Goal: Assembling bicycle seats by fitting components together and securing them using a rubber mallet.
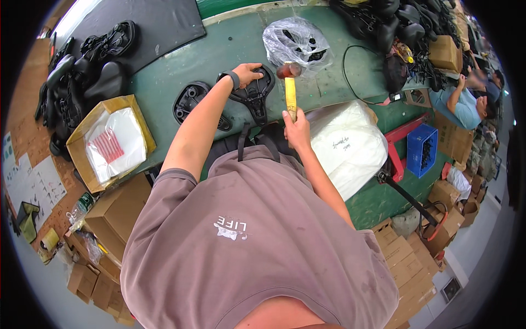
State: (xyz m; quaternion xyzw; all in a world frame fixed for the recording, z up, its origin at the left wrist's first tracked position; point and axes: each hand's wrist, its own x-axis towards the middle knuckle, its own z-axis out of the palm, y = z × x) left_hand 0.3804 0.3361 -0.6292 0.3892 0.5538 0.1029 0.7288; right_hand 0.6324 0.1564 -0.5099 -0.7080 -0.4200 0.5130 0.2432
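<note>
Head view is looking down over my own shoulders onto the green workbench (181,66); I am pressing my left hand (247,72) down flat on a black saddle base (256,94), fingers spread over its wide end, which I judge is pinning it so it does not slide; its narrow nose is pointing near, toward me. I am closing my right hand (296,127) tight around the yellow handle of a hammer (290,88), holding it upright with the dark head just right of the left hand and right beside the saddle, probably poised to strike. Just left, a second black base (192,101) is lying on the bench; beyond it, far left, more saddles (93,66) are piling up on a black mat. Left and nearer, an open cardboard box (82,131) is holding white plastic bags; far off, a clear plastic bag (296,38) is holding small black parts. To the right, a blue crate (421,149) is holding dark pieces I cannot identify; another person (463,104) is working at far right.
</note>
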